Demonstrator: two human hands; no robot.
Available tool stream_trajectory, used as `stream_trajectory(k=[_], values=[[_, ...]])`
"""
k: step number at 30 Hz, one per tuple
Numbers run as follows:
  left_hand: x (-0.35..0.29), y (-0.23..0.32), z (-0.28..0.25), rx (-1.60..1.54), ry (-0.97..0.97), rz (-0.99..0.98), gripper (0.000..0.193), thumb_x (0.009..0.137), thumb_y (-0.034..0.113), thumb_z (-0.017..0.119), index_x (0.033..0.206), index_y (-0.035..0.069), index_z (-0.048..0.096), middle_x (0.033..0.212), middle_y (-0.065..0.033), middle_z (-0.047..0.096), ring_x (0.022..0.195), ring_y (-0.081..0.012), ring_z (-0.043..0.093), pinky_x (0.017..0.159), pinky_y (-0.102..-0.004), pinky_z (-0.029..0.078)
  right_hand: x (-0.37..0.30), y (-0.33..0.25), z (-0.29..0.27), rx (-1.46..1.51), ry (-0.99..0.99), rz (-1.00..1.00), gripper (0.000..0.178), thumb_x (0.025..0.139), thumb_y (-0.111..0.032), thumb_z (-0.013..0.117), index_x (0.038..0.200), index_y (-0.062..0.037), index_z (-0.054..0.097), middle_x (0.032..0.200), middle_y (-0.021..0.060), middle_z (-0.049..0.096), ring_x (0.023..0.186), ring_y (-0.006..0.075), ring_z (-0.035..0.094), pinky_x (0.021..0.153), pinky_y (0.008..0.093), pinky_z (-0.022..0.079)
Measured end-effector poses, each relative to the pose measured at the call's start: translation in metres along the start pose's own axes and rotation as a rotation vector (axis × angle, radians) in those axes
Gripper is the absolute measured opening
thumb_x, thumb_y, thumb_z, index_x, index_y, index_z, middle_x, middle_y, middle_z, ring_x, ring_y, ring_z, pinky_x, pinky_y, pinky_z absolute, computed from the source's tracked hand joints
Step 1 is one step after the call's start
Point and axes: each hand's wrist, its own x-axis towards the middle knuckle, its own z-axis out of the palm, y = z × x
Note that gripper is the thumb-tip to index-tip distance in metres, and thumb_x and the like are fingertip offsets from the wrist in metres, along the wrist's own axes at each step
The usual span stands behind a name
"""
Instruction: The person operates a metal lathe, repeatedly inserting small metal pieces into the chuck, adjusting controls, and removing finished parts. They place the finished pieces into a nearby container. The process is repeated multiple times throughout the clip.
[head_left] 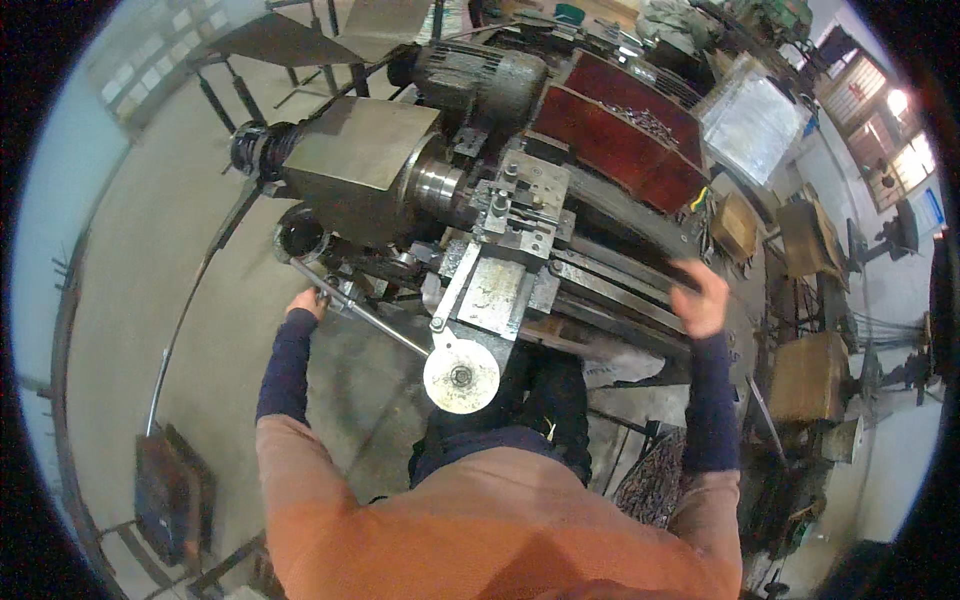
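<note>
A small metal lathe stands before me, with its round spindle nose [438, 187] at the headstock and a tool post [515, 205] on the carriage. My left hand [308, 303] is low at the left, under the headstock, its fingers closed round a small part that I cannot make out. Beside it, a long metal lever [375, 322] slants down toward a pale round disc [461, 376] at the near end of the cross slide. Above the right end of the lathe bed [620, 290], my right hand [703, 298] is raised, slightly blurred, its thumb and fingers apart with nothing between them.
Behind the bed sits a dark red metal tray [600, 125] holding many small metal pieces. An electric motor [480, 78] is behind the headstock. Cardboard boxes [808, 375] line the right side. A dark box-shaped thing [170, 495] stands at the lower left.
</note>
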Motion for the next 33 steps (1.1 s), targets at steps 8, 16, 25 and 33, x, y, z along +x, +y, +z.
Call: stream_trajectory(k=[8,16,25,33], values=[[-0.105,-0.074,-0.207,0.062,0.825,-0.019,0.032,0.084,0.033,0.049,0.103,0.009,0.057,0.085,-0.0155,0.061,0.078,-0.0330,0.058,0.067,-0.0422,0.046,0.145,-0.129,0.149,-0.019,-0.251,-0.468,0.025,0.054,-0.015,0.060,0.077,-0.0059,0.066,0.075,0.0117,0.061,0.075,0.0304,0.056,0.071,0.0373,0.046],[-0.162,-0.074,-0.176,0.093,0.547,-0.631,0.046,0.076,0.052,0.050,0.088,0.009,0.059,0.087,-0.0141,0.062,0.084,-0.0321,0.059,0.072,-0.0420,0.046,0.162,-0.146,0.189,-0.182,-0.477,-0.240,0.020,0.054,-0.021,0.059,0.065,-0.0063,0.067,0.065,0.0172,0.060,0.065,0.0319,0.061,0.066,0.0375,0.050],[-0.208,0.029,-0.149,0.115,0.601,-0.558,0.036,0.074,0.043,0.055,0.082,0.008,0.056,0.078,-0.0156,0.062,0.072,-0.0345,0.060,0.062,-0.0435,0.047,0.164,-0.134,0.192,-0.191,-0.470,-0.256,0.020,0.054,-0.024,0.062,0.063,-0.0071,0.066,0.065,0.0152,0.061,0.065,0.0309,0.061,0.066,0.0388,0.050],[-0.212,0.025,-0.147,0.133,0.745,-0.525,0.027,0.076,0.032,0.056,0.078,0.006,0.050,0.073,-0.0140,0.059,0.066,-0.0344,0.058,0.056,-0.0435,0.046,0.167,-0.066,0.087,-0.105,0.202,-0.679,0.012,0.049,-0.022,0.062,0.053,-0.0101,0.061,0.055,0.0081,0.054,0.064,0.0279,0.051,0.057,0.0404,0.042]])
